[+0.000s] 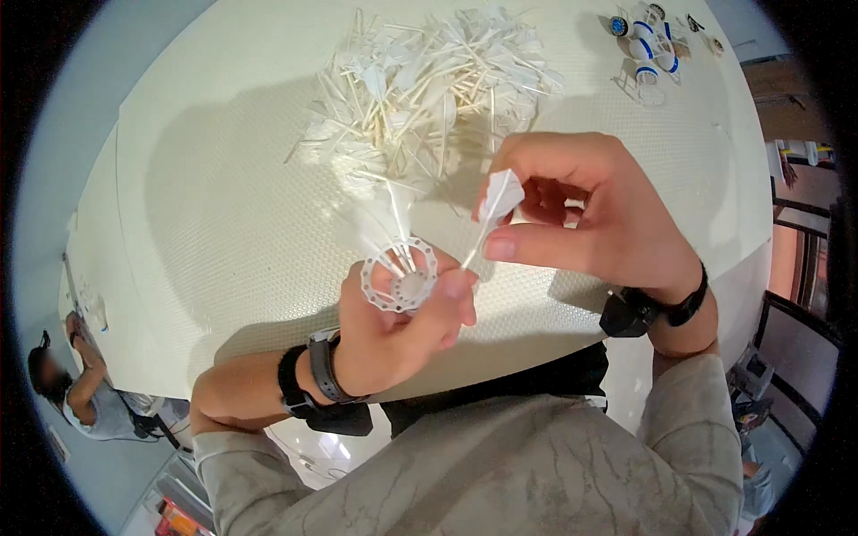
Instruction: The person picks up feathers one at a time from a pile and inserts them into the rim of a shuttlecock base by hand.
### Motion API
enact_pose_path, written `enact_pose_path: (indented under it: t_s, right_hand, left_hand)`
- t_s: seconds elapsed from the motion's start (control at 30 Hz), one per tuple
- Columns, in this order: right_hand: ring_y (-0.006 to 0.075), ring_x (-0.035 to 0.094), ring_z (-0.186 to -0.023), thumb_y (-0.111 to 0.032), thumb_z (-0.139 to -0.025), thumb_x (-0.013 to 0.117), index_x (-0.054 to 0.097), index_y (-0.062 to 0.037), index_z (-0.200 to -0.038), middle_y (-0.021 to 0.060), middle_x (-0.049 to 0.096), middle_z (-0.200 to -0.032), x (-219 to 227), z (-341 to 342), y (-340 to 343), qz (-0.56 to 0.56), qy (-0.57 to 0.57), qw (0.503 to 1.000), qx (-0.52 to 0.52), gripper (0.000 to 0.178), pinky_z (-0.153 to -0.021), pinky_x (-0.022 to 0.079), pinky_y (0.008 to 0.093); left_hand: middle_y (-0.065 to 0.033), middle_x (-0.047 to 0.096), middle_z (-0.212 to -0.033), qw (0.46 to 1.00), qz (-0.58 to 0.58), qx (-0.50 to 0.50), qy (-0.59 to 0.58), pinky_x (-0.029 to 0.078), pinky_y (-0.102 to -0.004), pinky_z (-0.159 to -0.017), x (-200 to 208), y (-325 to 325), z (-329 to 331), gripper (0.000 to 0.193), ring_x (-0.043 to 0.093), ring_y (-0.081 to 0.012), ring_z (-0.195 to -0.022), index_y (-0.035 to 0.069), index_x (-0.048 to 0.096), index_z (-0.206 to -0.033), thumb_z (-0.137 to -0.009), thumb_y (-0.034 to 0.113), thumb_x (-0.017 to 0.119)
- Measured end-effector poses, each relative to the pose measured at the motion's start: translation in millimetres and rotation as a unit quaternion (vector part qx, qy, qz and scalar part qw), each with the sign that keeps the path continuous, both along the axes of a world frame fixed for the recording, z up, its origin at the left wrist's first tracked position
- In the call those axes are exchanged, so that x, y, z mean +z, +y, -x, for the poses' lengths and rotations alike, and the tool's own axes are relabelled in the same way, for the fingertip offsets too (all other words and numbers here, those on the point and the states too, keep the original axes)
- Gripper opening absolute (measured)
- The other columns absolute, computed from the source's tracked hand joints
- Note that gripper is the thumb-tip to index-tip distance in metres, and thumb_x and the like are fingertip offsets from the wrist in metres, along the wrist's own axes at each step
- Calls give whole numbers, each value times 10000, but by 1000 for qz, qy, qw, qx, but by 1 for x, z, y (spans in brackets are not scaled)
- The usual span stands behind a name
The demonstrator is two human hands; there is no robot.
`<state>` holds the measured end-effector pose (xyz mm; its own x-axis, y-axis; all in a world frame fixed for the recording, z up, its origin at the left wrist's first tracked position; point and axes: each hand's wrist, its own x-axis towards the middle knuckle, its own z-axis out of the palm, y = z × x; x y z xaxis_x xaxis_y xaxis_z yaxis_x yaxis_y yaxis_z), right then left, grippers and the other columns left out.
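My left hand [384, 339] is closed around a white ring with holes along its rim [367, 295], together with a round pale shuttlecock base [410, 286]. A few white feathers [400, 213] stand up from the base through the ring, fanning away from me; some are blurred. In my right hand [590, 210], a single white feather [502, 195] is pinched between thumb and fingers. Its vane points up and its quill slants down to the left thumb. Whether the quill tip touches that thumb, I cannot tell.
A large heap of loose white feathers [438, 80] covers the far middle of the white textured table [223, 214]. Several shuttlecocks with blue bands [643, 49] and small round parts lie at the far right. Another person [80, 384] sits at the far left.
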<state>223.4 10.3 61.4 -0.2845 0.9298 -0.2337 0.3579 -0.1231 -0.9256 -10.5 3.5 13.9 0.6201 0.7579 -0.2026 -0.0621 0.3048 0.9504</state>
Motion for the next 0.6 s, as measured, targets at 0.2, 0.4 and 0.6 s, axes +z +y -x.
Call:
enact_pose_path:
  t_s: [0.2,0.4,0.6]
  right_hand:
    - [23,482,-665,-50,-859,744,676,17,-865,2,600,-772,-3,4,-4,1,27,999,-45,95,-574,355,194]
    - [101,582,-774,18,-818,726,678,38,-823,75,647,-799,-5,-3,-10,-104,105,982,-114,52,-660,435,215]
    - [160,624,-747,62,-760,732,702,39,-821,124,686,-832,2,0,-15,-133,50,987,-77,72,-636,460,264]
  left_hand:
    - [-107,649,-766,998,1,-31,61,467,-265,-517,8,4,1,100,579,-125,-581,14,558,-1023,-999,107,590]
    - [-58,679,-840,977,-184,-28,101,507,-264,-713,3,5,-8,80,635,-117,-757,-1,668,-988,-913,24,681]
    - [-80,711,-875,974,-179,-33,133,525,-275,-696,10,6,-11,146,680,-141,-759,14,678,-1024,-890,71,677]
